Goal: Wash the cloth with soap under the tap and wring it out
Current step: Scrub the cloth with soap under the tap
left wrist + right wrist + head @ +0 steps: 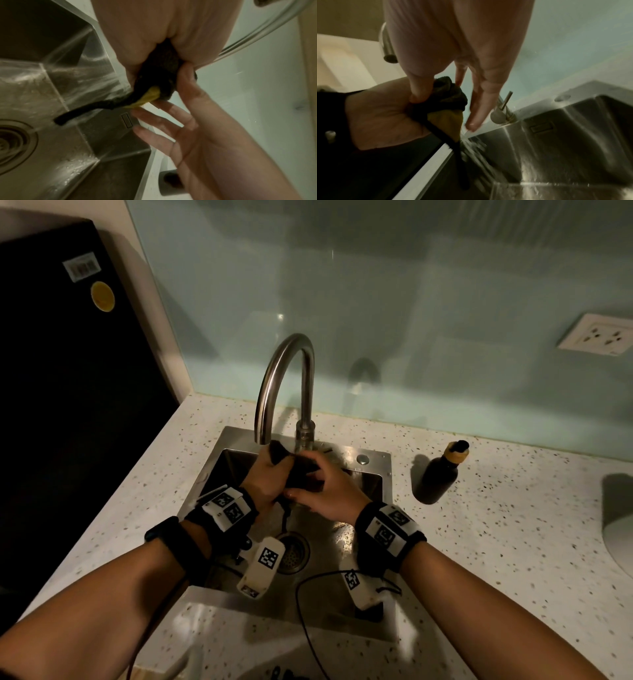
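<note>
A dark cloth (pixel 301 472) with a yellow patch (pixel 150 94) is bunched in my left hand (pixel 267 477), which grips it just below the spout of the steel tap (pixel 274 378). A thin dark strap (pixel 85 109) hangs from the cloth into the sink (pixel 373 460). Water sprays off the cloth onto the sink wall. My right hand (pixel 329 491) meets the cloth from the right: its thumb (pixel 419 89) presses on the bundle, and its fingers (pixel 477 108) are straight and spread. A dark soap bottle (pixel 436 474) stands on the counter, right of the sink.
The drain (pixel 291 553) lies below my hands. A black appliance (pixel 51 371) fills the left side. On the glass backsplash at right is a wall socket (pixel 596 335). A white object (pixel 620 529) sits at the right edge. The tap lever (pixel 505 102) stands behind my right fingers.
</note>
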